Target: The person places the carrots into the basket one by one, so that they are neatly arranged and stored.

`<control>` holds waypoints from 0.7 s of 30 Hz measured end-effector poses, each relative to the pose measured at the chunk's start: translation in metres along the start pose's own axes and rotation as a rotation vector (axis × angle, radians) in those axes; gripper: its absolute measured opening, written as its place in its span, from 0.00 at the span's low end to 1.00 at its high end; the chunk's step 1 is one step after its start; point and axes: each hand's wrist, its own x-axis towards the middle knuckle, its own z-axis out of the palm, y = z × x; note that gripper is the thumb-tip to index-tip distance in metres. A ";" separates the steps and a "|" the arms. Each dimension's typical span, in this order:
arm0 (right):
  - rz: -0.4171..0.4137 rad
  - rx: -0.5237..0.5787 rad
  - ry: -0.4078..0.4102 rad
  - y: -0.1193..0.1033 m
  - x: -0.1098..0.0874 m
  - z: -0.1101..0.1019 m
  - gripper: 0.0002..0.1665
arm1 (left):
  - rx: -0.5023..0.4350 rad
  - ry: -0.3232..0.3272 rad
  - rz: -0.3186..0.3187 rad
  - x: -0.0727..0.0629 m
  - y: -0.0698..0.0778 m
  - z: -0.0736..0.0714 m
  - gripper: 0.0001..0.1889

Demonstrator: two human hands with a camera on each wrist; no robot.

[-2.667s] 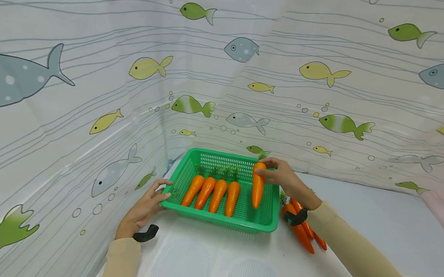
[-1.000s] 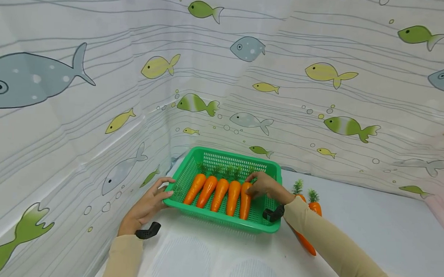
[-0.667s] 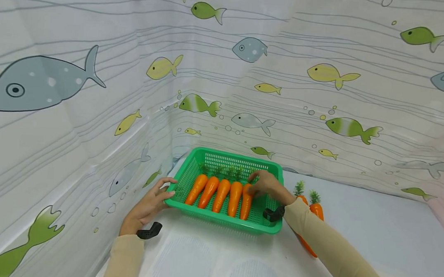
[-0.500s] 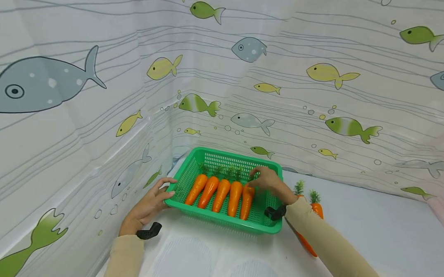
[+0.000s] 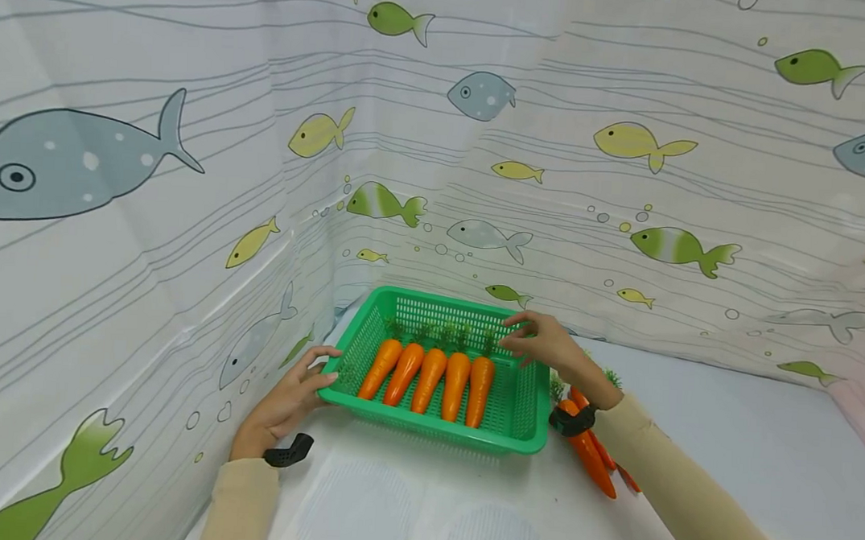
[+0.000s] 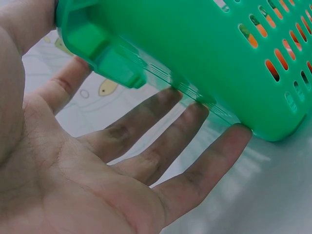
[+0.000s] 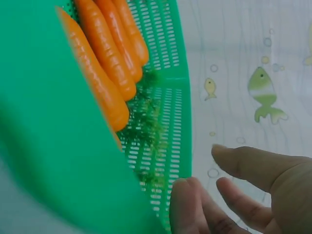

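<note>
A green plastic basket (image 5: 506, 443) with slotted walls holds several toy carrots in a row, leafy tops to the back; the rightmost carrot (image 5: 479, 390) lies at the row's end. With thumb and fingers, my left hand (image 5: 285, 402) holds the basket's left side. The left wrist view has its thumb at the rim and fingertips (image 6: 239, 131) touching the green wall (image 6: 185, 53). Over the basket's back right part is my right hand (image 5: 547, 344), fingers spread, nothing in them. In the right wrist view its thumb (image 7: 243, 163) and fingers stand apart from the carrots (image 7: 102, 92).
More carrots (image 5: 592, 458) lie on the white table right of the basket, partly hidden behind the right wrist and its black strap camera (image 5: 572, 420). A fish-patterned sheet (image 5: 551, 203) hangs behind and along the left side.
The right hand lowered a carrot into the basket at the row's right end, let go of it, and has drawn back up and to the right. The left hand stays on the basket.
</note>
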 end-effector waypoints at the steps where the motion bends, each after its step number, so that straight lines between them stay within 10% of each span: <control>1: -0.011 0.004 0.006 0.001 -0.003 -0.003 0.31 | -0.001 0.000 0.001 0.000 0.000 0.000 0.22; 21: -0.010 -0.060 0.153 0.076 -0.085 -0.066 0.33 | 0.003 -0.004 -0.005 0.001 -0.002 -0.003 0.22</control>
